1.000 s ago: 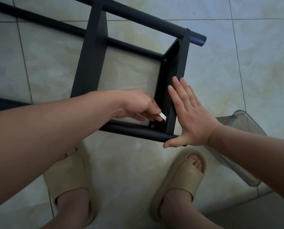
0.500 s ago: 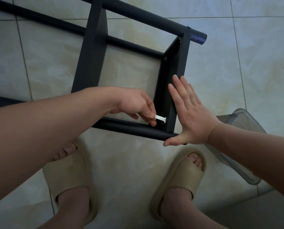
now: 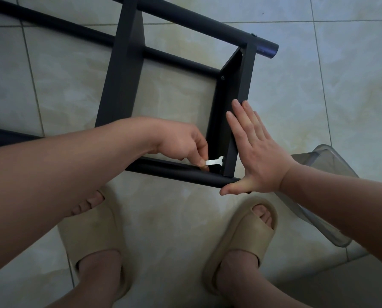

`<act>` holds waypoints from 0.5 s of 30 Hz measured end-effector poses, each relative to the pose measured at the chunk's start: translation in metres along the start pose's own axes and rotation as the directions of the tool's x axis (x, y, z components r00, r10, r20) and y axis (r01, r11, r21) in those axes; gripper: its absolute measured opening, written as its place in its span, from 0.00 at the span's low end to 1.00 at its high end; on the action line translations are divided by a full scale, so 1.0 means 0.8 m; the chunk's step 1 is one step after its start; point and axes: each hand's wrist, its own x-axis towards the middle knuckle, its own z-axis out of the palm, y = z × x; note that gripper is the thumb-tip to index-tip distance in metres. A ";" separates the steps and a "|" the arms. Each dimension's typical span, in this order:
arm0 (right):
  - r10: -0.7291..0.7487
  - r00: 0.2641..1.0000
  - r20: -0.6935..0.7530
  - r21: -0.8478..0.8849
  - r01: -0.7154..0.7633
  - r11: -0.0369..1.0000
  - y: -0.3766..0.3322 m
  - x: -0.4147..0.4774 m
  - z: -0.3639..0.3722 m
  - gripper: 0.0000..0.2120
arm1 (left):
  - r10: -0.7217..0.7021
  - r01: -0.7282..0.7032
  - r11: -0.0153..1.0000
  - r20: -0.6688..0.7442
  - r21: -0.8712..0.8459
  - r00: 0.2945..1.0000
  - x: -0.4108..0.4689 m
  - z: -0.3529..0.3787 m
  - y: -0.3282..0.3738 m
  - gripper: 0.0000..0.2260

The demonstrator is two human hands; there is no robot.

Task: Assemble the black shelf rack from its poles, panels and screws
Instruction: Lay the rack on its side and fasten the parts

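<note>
1. The black shelf rack point(image 3: 123, 70) lies on the floor point(image 3: 319, 96). The step is probably tightening the corner where the end panel point(image 3: 230, 96) meets the near pole point(image 3: 174, 172).
2. The left hand point(image 3: 183, 143) pinches a small flat wrench point(image 3: 214, 161) at that corner. The right hand point(image 3: 259, 152), fingers straight, braces the panel.
3. The next move likely calls for short turns, reseating the wrench each time.
4. The contents of the clear bin point(image 3: 323, 156) are unreadable.

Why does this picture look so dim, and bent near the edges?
Head view: dim, bluish light swallows detail on the black rack; the white wrench pinched by the left hand stands out; grout lines of the floor tiles bow from the wide lens; little blur.
</note>
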 end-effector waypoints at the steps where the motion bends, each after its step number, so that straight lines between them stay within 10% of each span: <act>1: 0.000 1.000 0.000 0.002 0.000 1.000 0.000 0.000 0.000 0.65 | -0.002 0.002 1.000 -0.002 0.010 1.000 0.000 0.001 0.000 0.07; 15: -0.012 1.000 -0.013 0.004 0.012 1.000 0.001 0.000 0.002 0.65 | 0.109 -0.059 0.980 -0.269 0.191 0.957 0.008 -0.006 -0.002 0.07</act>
